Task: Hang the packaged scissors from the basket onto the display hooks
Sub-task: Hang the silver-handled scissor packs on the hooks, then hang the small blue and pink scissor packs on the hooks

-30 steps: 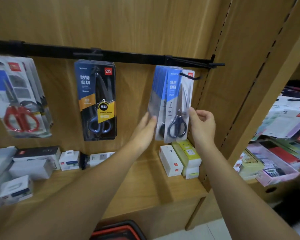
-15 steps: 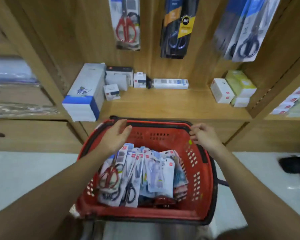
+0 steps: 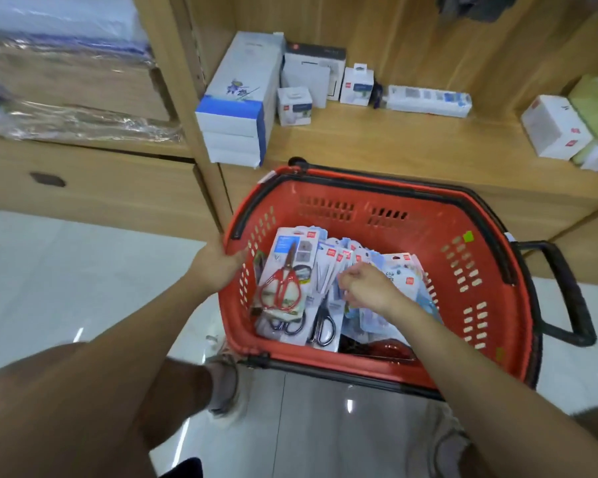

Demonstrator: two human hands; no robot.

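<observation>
Left hand (image 3: 218, 267) is gripping the basket (image 3: 432, 220) at its left rim. Right hand (image 3: 366, 286) is pinching packs (image 3: 327, 270); scissors (image 3: 280, 288) are lying handles toward the near wall. Red labels (image 3: 311, 233) are unreadable.

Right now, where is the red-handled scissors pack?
Head view: the scissors pack lies at the left end of the basket, by the left hand gripping its rim.

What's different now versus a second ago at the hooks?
Both hands left the hung packs and came down to the red basket. The left hand now grips its left rim; the right hand went from the far rim into the packaged scissors, fingers curled at their tops, grip unclear. The packs still lie in the basket; shelf boxes unmoved.
</observation>
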